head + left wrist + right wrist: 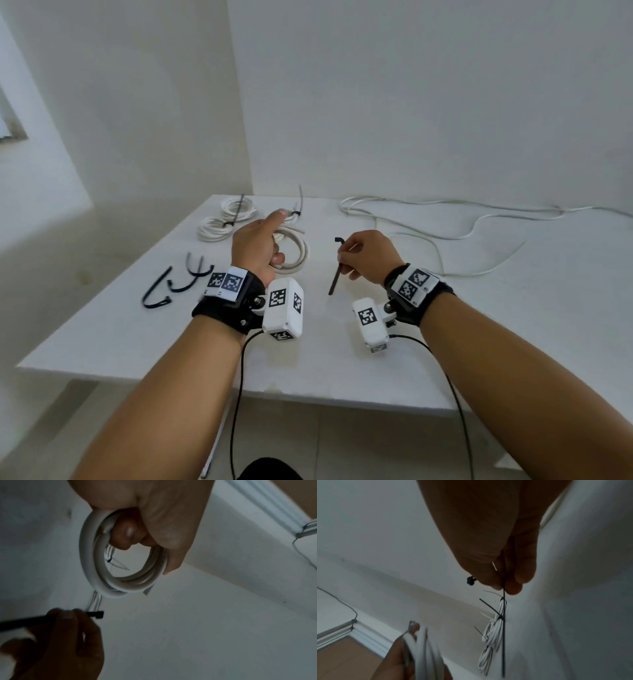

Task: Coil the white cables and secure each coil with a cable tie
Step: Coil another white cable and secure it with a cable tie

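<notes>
The left hand [255, 245] grips a coil [296, 255] of white cable, fingers curled round its loops, holding it up over the table [137, 325]. Just right of the coil, the right hand [368, 255] pinches a black tie [336, 270] between thumb and fingers, its head poking out at the top and the tail hanging down; hand and coil are apart. Beyond the coil, at the table's far edge, lie tied coils [226, 219], each with a dark tie tail sticking up. Left of the coil, nearer me, spare ties [174, 282] lie curled on the table. To the right of the coil a loose cable [455, 236] sprawls across the top.
</notes>
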`<state>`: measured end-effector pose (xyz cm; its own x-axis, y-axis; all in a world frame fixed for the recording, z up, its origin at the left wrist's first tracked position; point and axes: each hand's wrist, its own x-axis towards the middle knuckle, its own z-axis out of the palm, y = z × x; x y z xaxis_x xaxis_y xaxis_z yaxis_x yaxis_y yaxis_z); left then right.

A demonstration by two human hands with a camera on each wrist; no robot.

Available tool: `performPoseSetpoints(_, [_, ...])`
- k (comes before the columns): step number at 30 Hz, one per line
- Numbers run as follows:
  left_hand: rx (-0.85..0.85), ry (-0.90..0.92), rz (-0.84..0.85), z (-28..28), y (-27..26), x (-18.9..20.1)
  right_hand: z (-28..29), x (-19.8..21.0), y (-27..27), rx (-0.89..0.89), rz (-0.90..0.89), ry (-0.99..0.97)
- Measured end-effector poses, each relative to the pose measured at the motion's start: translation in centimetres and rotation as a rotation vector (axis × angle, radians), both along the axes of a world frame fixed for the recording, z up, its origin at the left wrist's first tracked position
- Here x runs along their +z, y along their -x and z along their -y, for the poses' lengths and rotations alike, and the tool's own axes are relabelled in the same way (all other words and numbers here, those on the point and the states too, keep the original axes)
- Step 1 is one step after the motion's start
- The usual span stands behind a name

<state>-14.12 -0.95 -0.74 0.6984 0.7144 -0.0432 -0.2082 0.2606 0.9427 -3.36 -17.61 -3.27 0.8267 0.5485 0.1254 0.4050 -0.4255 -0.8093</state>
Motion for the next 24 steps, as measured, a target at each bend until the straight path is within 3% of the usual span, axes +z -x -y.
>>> performPoseSetpoints(6, [-0.153,-0.020,-0.048,5.4,-5.4,0.2,2.7,-0.1,-2.4,-0.078,-0.051,-0.237])
performPoseSetpoints(13, [-0.263,-0.057,-0.099,7.7,-7.8,-1.4,4.5,-1.8,-3.9,-0.191,-0.262,-0.542])
performPoseSetpoints(19, [-0.316,-0.222,-0.111,8.6,-7.9,-2.7,4.3,-1.8,-4.3,-0.206,-0.352,-0.618])
performPoseSetpoints(24, [-0.305,-0.210,-0.094,8.0,-7.6,-2.7,4.6,-2.0,-4.9,-0.248,-0.367,-0.679])
